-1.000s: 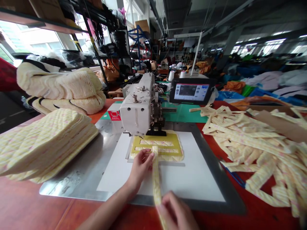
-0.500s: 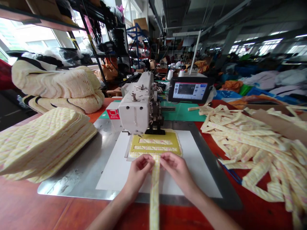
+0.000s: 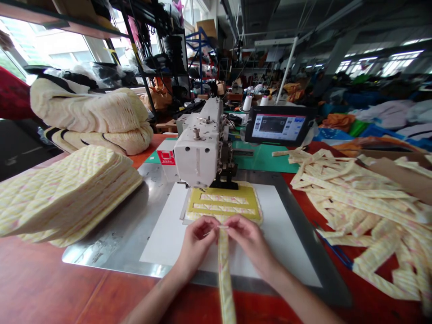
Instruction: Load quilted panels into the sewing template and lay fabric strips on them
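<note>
A long pale-yellow fabric strap hangs toward me, its far end pinched between both hands. My left hand is closed on the left edge of that end, thumb against fingers. On the right edge, my right hand pinches it the same way. The end looks folded over at the fingertips. Just beyond them lies a mustard-yellow template with two long slots, over a quilted pale-yellow fabric piece that shows at its border and through the slots. The white sewing machine's head stands behind the template.
A stack of quilted pieces lies on the left, with bundled padded fabric behind it. To the right are a heap of loose straps and blue-handled snips. A control screen stands behind. White sheet covers the metal plate.
The strap's end, flat between my fingers before, now appears folded over. Its hanging part has swung slightly right. The whole view has shifted a little.
</note>
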### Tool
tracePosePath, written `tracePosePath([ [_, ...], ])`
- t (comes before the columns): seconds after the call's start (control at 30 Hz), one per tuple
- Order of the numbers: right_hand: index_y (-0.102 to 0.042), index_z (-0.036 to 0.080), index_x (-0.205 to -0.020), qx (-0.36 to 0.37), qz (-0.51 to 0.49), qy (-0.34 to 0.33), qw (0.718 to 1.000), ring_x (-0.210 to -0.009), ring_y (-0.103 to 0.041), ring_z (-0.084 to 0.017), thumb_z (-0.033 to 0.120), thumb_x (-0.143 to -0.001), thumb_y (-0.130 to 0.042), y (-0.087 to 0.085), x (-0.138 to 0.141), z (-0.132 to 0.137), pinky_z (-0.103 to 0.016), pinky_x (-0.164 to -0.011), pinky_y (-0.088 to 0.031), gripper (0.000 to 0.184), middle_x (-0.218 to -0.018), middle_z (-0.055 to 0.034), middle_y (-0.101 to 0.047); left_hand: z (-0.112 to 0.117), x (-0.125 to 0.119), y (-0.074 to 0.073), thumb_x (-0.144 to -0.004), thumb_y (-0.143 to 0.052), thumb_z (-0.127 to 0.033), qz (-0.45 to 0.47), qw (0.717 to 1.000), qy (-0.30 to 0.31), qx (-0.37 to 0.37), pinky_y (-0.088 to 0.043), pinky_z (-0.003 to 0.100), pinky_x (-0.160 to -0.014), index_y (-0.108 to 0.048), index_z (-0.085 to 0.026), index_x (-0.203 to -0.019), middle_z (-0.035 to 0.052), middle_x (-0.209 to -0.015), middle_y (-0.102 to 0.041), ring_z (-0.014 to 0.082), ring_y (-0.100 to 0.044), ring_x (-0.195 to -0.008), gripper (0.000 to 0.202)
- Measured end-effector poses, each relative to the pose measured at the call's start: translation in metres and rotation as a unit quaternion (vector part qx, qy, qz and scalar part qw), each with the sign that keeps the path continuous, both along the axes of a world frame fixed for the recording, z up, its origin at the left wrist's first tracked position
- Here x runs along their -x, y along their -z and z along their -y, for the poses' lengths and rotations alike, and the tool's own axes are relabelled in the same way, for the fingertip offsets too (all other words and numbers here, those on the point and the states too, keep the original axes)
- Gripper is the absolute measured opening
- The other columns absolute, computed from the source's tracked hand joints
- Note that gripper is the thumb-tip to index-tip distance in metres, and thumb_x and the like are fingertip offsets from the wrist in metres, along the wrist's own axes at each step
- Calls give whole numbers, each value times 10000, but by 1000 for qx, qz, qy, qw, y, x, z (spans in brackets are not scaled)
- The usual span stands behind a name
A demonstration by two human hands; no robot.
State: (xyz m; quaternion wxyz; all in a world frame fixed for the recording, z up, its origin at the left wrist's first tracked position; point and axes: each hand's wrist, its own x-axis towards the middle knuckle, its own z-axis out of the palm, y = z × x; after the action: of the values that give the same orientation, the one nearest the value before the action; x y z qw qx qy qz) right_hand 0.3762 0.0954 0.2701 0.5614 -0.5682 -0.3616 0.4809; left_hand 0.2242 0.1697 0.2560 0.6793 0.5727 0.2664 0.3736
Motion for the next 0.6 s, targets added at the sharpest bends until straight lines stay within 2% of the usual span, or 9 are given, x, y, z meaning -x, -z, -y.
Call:
tracePosePath([
  [0.3,-681,120,-866,-38,126,28,991,-848,-614,-56,541,-843,-667,12,1,6,-114,-790,-517,421,-888,-48,-659,3,2,3,-847,-774,-423,-19,999,-16,-33,-531,261,-756,-695,-151,-839,58,-821,-684,168,-644,-790,284],
  [0.47,-662,132,-978,-18,73,31,997,-901,-642,-78,627,-818,-670,6,2,6,-134,-801,-541,520,-991,-63,-675,7,2,3,-852,-772,-428,-21,999,-28,-36,-551,265,-771,-685,-160,-862,62,-854,-689,178,-663,-822,282],
  [0.6,-651,105,-920,21,32,3,999,-851,-617,-68,666,-743,-731,6,1,4,-126,-764,-513,594,-913,-53,-663,10,3,2,-867,-767,-405,-16,999,-31,-33,-543,243,-749,-674,-164,-891,51,-853,-681,159,-653,-808,259],
])
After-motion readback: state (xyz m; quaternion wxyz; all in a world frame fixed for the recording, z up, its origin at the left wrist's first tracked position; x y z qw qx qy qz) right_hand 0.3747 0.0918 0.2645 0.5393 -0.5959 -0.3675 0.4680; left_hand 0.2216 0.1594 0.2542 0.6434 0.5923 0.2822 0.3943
